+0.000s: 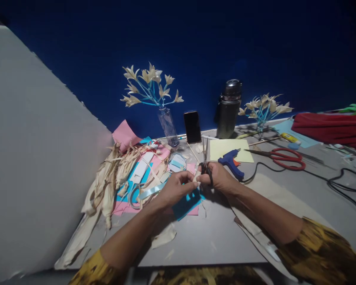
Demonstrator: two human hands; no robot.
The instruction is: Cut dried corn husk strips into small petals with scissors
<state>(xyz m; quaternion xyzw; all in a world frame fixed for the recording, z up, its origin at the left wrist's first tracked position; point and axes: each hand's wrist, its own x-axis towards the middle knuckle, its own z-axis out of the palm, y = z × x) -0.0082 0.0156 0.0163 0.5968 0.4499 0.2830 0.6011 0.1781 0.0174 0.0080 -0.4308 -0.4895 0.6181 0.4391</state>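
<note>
My right hand (218,180) is closed around the black handles of a pair of scissors (207,168), whose blades point up and away from me. Just left of it, my left hand (178,189) pinches a small pale piece of corn husk (197,174). The fingertips of both hands meet at this piece. Beneath them lies a sheet of blue paper (186,206). A loose piece of husk (164,236) rests on the table nearer to me. Beyond my right hand sits a blue glue gun (231,163).
Dried husks (102,194) and paper scraps pile up on the left. Husk flowers stand in a clear bottle (167,124) near a phone (192,126) and a dark flask (229,111). Red-handled scissors (287,159), a black cable (341,180) and red cloth (329,128) lie right.
</note>
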